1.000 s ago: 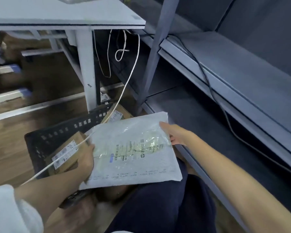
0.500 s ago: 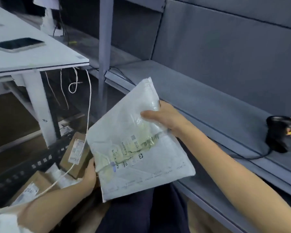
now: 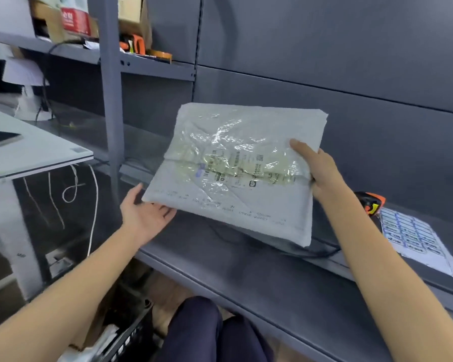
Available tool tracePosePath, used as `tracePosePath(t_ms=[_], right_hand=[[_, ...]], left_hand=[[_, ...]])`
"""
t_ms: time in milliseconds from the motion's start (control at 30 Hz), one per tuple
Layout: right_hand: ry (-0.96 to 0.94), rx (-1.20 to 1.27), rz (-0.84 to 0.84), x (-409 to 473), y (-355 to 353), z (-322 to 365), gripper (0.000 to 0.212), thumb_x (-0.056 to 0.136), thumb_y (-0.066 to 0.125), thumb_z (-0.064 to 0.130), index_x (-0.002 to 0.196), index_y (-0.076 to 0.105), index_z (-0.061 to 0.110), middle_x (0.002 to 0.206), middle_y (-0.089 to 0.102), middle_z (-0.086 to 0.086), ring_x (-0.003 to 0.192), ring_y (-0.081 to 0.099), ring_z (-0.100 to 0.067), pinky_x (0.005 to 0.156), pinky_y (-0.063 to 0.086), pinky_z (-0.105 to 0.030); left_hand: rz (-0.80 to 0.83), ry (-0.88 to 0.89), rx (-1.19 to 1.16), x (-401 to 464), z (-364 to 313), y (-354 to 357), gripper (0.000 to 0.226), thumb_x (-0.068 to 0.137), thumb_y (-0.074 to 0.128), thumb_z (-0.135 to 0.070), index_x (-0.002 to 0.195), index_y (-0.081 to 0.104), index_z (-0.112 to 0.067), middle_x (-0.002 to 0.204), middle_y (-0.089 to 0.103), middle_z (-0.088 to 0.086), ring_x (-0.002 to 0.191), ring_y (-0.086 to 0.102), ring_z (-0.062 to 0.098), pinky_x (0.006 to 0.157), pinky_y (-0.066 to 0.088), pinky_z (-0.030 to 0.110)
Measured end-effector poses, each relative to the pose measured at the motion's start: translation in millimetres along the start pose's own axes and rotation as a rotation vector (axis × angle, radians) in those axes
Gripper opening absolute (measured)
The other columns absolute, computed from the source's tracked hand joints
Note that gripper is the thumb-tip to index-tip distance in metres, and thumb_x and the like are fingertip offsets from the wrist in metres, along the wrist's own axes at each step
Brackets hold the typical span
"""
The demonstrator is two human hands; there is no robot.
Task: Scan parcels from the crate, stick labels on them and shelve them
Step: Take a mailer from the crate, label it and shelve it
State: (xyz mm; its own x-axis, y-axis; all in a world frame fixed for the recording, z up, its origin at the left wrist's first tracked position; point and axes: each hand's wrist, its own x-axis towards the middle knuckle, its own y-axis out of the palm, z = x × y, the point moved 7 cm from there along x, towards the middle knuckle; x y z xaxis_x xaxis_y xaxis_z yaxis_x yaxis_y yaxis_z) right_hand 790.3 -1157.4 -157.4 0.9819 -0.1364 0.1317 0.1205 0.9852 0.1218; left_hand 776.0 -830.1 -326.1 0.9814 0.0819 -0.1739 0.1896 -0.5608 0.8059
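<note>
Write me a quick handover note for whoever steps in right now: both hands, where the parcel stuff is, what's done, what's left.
Left hand: open, palm up under the near-left corner of the flat white plastic mailer parcel.
Right hand: grips the parcel's right edge, thumb on top.
The parcel is held over the grey metal shelf, printed label facing up.
The black and orange handheld scanner and white sheet of stickers lie on the shelf to the right.
The black plastic crate sits by the knees.
Done: parcel is out of the crate.
Left: scan, sticker, shelve.

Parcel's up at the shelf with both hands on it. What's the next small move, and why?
Probably lay the parcel flat on the shelf, label side up. The scanner and label sheet lie just right of the right hand; the left hand only supports a corner.
</note>
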Motion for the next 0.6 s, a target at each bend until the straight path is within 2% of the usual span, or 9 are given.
tracePosePath(t_ms=[100,200,333,400,467,533,600], right_hand=[[-0.022,0.158,-0.121,2.5,-15.1,-0.6,0.046,0.077,0.078,0.028,0.118,0.061,0.016,0.108,0.072,-0.001,0.096,0.070,-0.021,0.070,0.057,-0.032],[-0.046,0.272,-0.252,2.1,-25.5,-4.3,0.045,0.078,0.078,0.026,0.117,0.059,0.017,0.108,0.071,-0.001,0.092,0.070,-0.019,0.066,0.057,-0.029],[-0.107,0.452,-0.389,0.4,-27.6,-15.0,0.047,0.080,0.076,0.028,0.121,0.055,0.020,0.112,0.068,0.002,0.098,0.068,-0.018,0.083,0.057,-0.036],[-0.135,0.536,-0.421,-2.2,-22.9,-20.6,0.046,0.082,0.074,0.027,0.123,0.052,0.025,0.115,0.067,0.006,0.102,0.066,-0.016,0.086,0.056,-0.036],[-0.147,0.615,-0.392,-0.9,-19.5,-27.1,0.041,0.083,0.073,0.026,0.119,0.053,0.029,0.115,0.067,0.007,0.104,0.066,-0.016,0.092,0.053,-0.039],[-0.123,0.653,-0.283,1.9,-18.8,-31.0,0.037,0.083,0.073,0.023,0.117,0.057,0.029,0.115,0.068,0.005,0.105,0.066,-0.019,0.095,0.051,-0.041],[-0.082,0.637,-0.142,3.8,-19.4,-34.7,0.049,0.081,0.072,0.016,0.128,0.057,0.019,0.124,0.065,-0.002,0.112,0.063,-0.022,0.098,0.050,-0.041]], left_hand=[[0.068,0.015,-0.069,1.9,-1.1,49.4,0.055,0.082,0.057,-0.048,0.124,0.058,-0.013,0.120,0.067,0.012,0.114,0.060,0.029,0.100,0.044,0.044],[0.157,0.005,-0.097,2.1,9.6,98.5,0.053,0.086,0.061,-0.044,0.128,0.057,-0.013,0.118,0.067,0.010,0.108,0.064,0.029,0.096,0.049,0.044],[0.281,-0.062,0.091,-7.7,47.6,162.3,0.041,0.086,0.068,-0.034,0.119,0.062,-0.010,0.114,0.069,0.010,0.106,0.065,0.028,0.096,0.050,0.045],[0.347,-0.087,0.232,-12.6,73.4,185.1,0.047,0.081,0.072,-0.026,0.123,0.062,-0.009,0.121,0.067,0.011,0.110,0.064,0.027,0.096,0.049,0.045],[0.289,-0.024,0.360,-7.5,83.8,188.3,0.050,0.080,0.075,-0.016,0.126,0.059,-0.008,0.122,0.066,0.010,0.108,0.065,0.026,0.096,0.050,0.046],[0.223,0.038,0.421,2.3,81.2,182.4,0.049,0.082,0.074,-0.011,0.128,0.058,-0.007,0.121,0.066,0.009,0.109,0.064,0.026,0.097,0.049,0.048],[0.189,0.080,0.455,12.6,72.9,174.8,0.049,0.082,0.074,-0.011,0.128,0.057,-0.007,0.122,0.065,0.009,0.110,0.063,0.027,0.099,0.048,0.049]])
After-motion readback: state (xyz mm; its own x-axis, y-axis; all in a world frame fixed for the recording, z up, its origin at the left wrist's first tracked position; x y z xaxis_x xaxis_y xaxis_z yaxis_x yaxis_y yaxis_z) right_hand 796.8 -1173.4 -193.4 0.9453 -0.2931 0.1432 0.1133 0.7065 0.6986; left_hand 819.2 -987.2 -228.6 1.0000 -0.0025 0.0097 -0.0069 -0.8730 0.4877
